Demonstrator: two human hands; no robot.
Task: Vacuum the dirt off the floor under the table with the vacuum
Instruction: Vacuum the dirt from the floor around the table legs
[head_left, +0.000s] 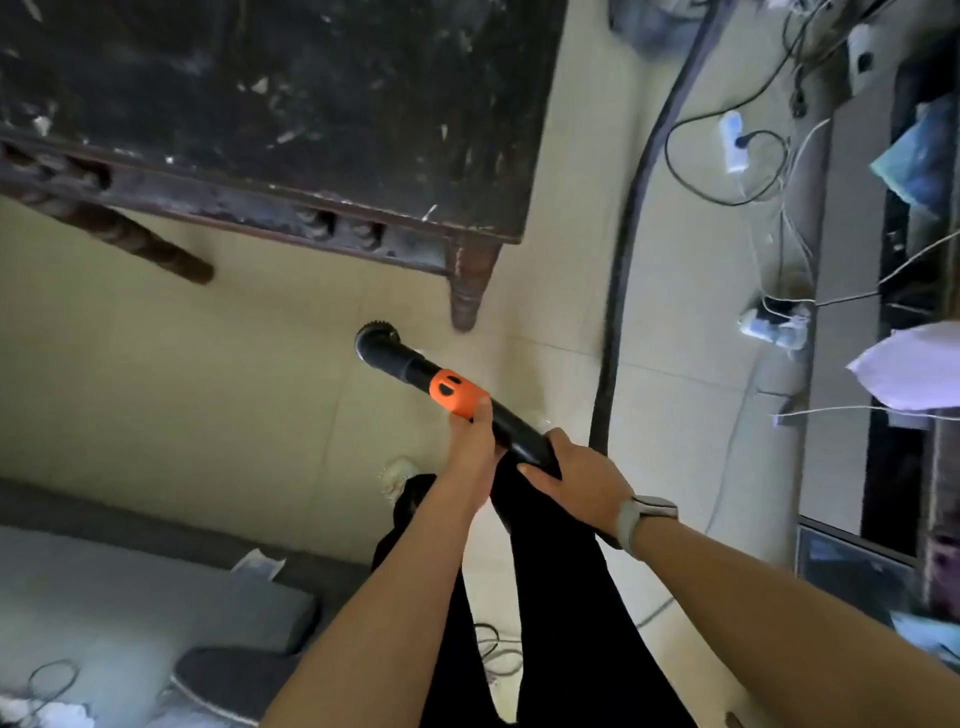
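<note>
With both hands on the vacuum wand, the brush nozzle sits on the tiled floor, just in front of the table's near-right leg and slightly outside the table's near edge. Left hand is wrapped round the wand right behind the orange collar, thumb lying along the tube. Right hand grips the wand's rear end, fingers curled over it; grey-strapped watch on that wrist. Wand runs diagonally from the hands up-left to the nozzle.

Table is dark, worn wood, top scuffed with pale marks; a second turned leg shows toward its near-left. Black hose runs along the floor past the table's right edge, well clear of the leg. Power strips and tangled cables lie on the floor further right, next to a dark shelf unit. Grey cushion at lower left. Black trousers visible below the arms. Can't make out any dirt on the floor; frame is motion-blurred.
</note>
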